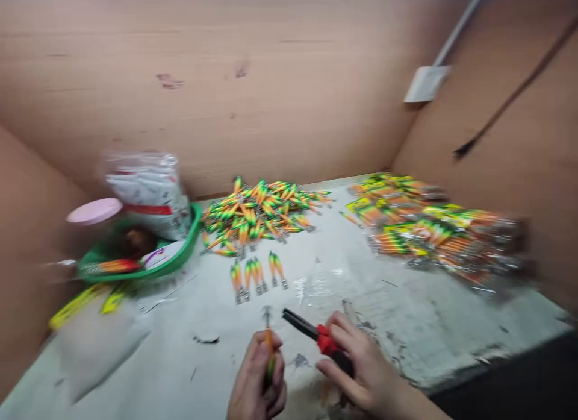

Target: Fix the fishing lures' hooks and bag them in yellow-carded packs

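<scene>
Orange-and-green, a small lure [268, 337] sits pinched in the left hand [258, 378], hook [266, 314] pointing away; the right hand [361, 360] grips red-handled pliers [324, 338] just beside it. Fitting work seems underway, calling for steady fingers and aligned plier tips.

White tabletop [180, 360] beneath loose lures [257, 212], bagged lures [419, 230], green basket [192, 242].
</scene>
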Tool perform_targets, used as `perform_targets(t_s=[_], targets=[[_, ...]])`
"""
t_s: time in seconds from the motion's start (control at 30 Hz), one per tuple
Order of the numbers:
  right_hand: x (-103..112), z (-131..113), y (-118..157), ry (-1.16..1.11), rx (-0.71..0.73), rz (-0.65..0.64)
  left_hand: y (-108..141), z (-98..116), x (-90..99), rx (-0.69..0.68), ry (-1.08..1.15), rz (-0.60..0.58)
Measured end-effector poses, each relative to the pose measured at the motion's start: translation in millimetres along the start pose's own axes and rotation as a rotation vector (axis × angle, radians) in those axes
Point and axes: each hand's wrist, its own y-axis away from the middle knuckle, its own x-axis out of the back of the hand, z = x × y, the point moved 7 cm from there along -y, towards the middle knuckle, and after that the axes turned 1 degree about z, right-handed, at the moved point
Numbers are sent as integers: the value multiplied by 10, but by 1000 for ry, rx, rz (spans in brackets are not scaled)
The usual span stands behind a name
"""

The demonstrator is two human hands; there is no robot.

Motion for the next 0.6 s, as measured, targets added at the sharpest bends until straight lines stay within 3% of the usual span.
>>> perform_targets(t_s=[0.17,0.6], targets=[[63,-349,122,235,213,-94,48,42,-158,-80,8,-12],[2,-338,124,148,142,-122,140,1,-90,-99,-118,-34]])
